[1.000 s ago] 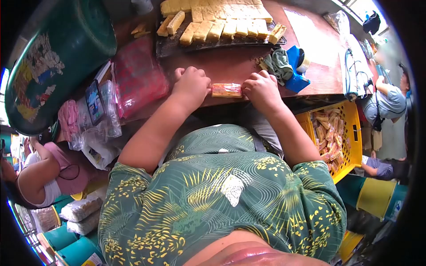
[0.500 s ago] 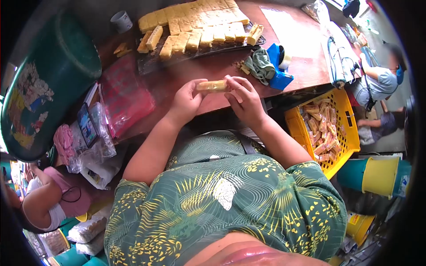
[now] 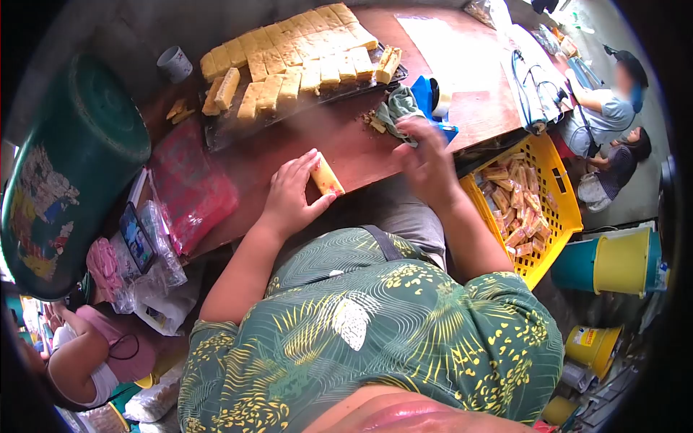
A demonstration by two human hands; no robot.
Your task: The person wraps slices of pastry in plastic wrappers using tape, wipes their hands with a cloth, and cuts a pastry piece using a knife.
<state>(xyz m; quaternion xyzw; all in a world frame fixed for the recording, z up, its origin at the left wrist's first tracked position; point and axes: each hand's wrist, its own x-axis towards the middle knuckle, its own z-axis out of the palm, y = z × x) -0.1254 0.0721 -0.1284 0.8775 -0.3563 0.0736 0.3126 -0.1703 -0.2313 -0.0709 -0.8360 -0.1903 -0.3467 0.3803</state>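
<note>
Golden yellow, with red marks near its lower end, the small oblong bar (image 3: 325, 175) lay aslant near the centre of the frame, at the front edge of the reddish-brown table (image 3: 346, 148); from my distant seat I saw it inside the curve of the left hand (image 3: 291, 193), the fingers along its upper left side and the thumb at its lower end; they stood about as far apart as the bar was long, touching it at both places and holding it.

I made out the right hand (image 3: 427, 166) to the right of centre, apart from the bar and blurred; its fingers were loosely bent before a crumpled green cloth (image 3: 395, 108) and a blue plastic tape dispenser (image 3: 424, 95); whether they pinched anything, I could not tell.

Towards the upper left, a block of spongy cake (image 3: 289, 47), scored into oblongs with browned faces, sat on a dark, crumb-strewn tray (image 3: 245, 128); at centre left lay glossy, wrinkled red plastic (image 3: 193, 184); at right, a perforated yellow crate (image 3: 567, 216) held a jumbled heap of wrapped bars (image 3: 516, 206).
</note>
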